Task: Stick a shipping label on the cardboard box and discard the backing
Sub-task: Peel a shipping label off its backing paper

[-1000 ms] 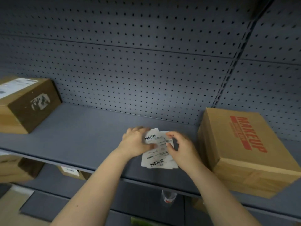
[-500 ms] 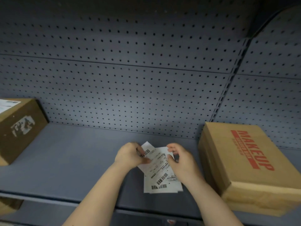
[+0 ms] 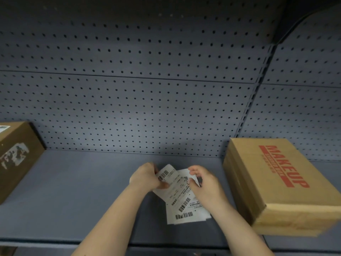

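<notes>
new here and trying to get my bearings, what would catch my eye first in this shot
Two bare hands meet at the centre front of the shelf, the left hand and right hand working on a small stack of white barcode labels. To the right sits a cardboard box printed MAKEUP in red, its near end overhanging the shelf edge. At the far left stands a darker box with a torn sticker on its side, against the grey pegboard wall.
</notes>
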`<state>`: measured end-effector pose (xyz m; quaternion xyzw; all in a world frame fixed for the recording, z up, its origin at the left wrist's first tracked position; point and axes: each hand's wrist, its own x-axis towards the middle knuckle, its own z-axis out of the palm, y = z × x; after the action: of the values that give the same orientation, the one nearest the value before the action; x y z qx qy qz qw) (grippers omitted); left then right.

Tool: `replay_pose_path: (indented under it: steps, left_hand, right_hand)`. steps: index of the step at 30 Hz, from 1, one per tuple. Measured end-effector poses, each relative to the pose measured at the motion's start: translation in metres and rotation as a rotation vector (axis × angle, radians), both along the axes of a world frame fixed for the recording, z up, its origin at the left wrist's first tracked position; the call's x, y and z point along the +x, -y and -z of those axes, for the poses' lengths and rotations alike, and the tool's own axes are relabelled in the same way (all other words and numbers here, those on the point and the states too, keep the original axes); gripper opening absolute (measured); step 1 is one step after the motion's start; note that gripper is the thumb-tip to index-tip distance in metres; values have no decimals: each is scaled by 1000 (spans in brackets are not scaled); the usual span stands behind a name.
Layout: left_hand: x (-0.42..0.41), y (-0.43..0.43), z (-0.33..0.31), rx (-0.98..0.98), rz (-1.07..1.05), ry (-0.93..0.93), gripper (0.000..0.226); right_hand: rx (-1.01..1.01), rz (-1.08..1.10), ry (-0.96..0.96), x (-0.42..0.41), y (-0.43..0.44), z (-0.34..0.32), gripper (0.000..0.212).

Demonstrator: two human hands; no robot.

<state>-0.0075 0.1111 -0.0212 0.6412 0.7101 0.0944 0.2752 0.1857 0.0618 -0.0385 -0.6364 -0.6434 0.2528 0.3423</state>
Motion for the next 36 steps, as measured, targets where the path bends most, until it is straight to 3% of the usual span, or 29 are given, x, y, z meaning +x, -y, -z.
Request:
replay_pose_path:
  steps: [4,7,11,15,18,20,22,24,26,31,36]
  left_hand:
    - [-1,3,-6,41,12,84,32]
    - [-8,16,-15,141,-117,515,29]
    - [-8,41,-23,81,-249,1028,31]
    - [1,55,-19,68,-303,1227,57]
    - [-1,57,-20,124,-321,1209,70]
    - [-5,58,-24,244,-359,1129,79]
    - [-8,57,-40,446,-332,995,64]
    - [-7,53,-63,535,-191,900,28]
    - [-1,48,-89,450,-21,831,9]
    - [10,40,-119,227,159,842,15]
    - [8,36,-127,135,225,705,11]
  right_hand:
    - [-2,14,10,3,0,-2,31]
    - [82,40,-82,3,0,-10,25]
    - [-22,88,-455,-15,3,-31,38]
    - [-135,156,-745,-24,1,-41,37]
    - [-106,148,-746,-21,-3,-49,49]
    - [27,68,-571,-17,-4,-60,59]
    - [121,-82,-361,-14,-1,-75,69]
    - [148,-240,-218,-12,6,-93,76]
    - [161,-339,-162,-10,11,-109,80]
    - [144,-459,-95,-1,18,-133,82]
    - [78,-485,19,11,20,-143,77]
